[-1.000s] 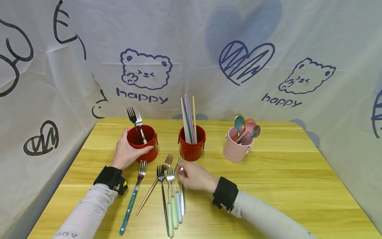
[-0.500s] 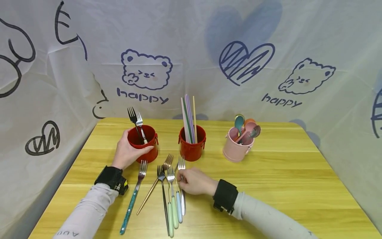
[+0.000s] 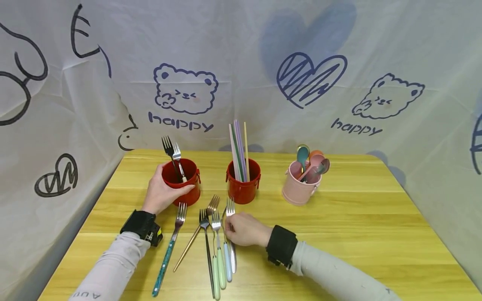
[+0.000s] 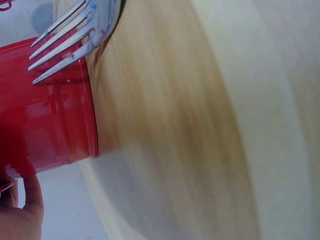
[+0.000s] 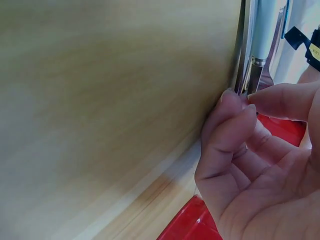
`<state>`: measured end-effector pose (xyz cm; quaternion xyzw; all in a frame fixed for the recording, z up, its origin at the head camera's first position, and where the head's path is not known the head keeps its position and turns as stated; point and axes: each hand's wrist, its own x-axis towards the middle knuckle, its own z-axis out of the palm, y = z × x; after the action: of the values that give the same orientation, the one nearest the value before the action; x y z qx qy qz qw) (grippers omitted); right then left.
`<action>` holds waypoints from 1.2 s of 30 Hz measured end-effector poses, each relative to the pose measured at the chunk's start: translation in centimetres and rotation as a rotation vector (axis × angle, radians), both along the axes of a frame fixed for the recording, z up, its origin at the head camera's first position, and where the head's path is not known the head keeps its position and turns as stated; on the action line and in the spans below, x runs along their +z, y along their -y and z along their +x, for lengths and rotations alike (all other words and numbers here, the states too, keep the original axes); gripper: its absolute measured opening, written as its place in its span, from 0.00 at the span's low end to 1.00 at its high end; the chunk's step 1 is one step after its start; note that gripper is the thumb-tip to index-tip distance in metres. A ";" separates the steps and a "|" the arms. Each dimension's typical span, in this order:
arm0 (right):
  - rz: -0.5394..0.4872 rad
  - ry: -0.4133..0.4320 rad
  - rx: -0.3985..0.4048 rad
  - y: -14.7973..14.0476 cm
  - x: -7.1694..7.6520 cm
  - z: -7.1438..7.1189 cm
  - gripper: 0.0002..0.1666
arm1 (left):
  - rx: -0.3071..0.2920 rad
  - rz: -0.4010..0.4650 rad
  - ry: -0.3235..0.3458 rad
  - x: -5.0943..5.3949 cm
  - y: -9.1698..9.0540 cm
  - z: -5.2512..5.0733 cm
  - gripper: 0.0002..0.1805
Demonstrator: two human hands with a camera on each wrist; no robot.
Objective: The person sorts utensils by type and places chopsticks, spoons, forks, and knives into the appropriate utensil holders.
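My left hand (image 3: 163, 191) grips the left red bucket (image 3: 190, 194), thumb across its front. A black fork (image 3: 167, 146) and a silver fork (image 3: 177, 152) stand in this bucket. Lower right, my right hand (image 3: 246, 229) pinches an all-silver fork (image 3: 230, 205) lying at the right end of a row. Thumb and fingertips (image 5: 245, 117) meet at the metal in the right wrist view. Beside it lie a blue-handled fork (image 3: 227, 261), two green-handled forks (image 3: 221, 267), a black fork (image 3: 208, 251) and a gold fork (image 3: 192, 244). A teal-handled fork (image 3: 165, 263) lies apart, left.
A second red bucket (image 3: 241, 193) with several chopsticks (image 3: 238, 150) stands at the back middle. Right of it is a pink bucket (image 3: 297, 190) holding several spoons (image 3: 314, 161). Behind the wooden table (image 3: 357, 209) hangs a white cloth (image 3: 248, 42) with drawings.
My right hand has slid slightly down along the silver fork, so more of its tines show. The left hand has kept its grip on the bucket.
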<state>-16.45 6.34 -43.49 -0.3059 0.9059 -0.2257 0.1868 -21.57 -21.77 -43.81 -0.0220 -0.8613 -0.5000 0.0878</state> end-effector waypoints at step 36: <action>0.058 -0.130 0.011 -1.1 -0.6 0.5 0.15 | 0.007 0.003 -0.002 -0.2 0.1 0.0 0.51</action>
<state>-15.97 7.43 -44.06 -0.3194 0.9206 -0.1779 0.1374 -21.59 -21.89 -44.02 -0.0194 -0.8606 -0.5009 0.0903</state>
